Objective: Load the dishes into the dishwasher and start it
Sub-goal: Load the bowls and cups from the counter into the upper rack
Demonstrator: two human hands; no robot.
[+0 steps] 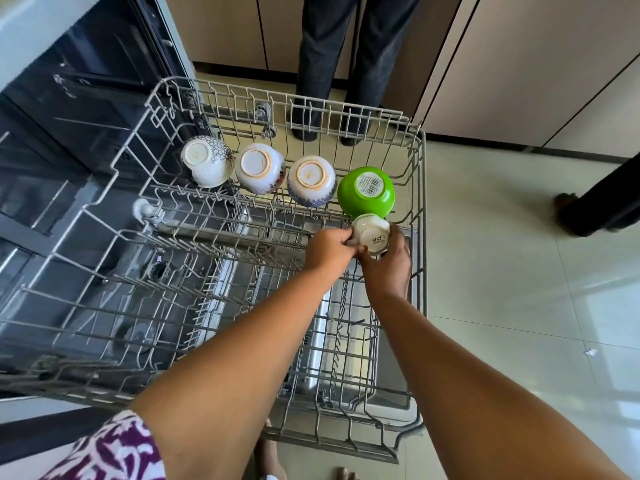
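White and small, the cup [371,238] is upside down at the right side of the pulled-out rack [419,209], just near the green bowl [366,192]. The left hand [329,249] and right hand [389,265] both hold it with curled fingers.

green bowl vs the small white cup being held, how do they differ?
The green bowl is bright green, larger, and rests in the rack untouched; the white cup is smaller and gripped by the left hand and right hand. The bowl's base has a barcode sticker, the cup's printed lettering. Both are upside down.
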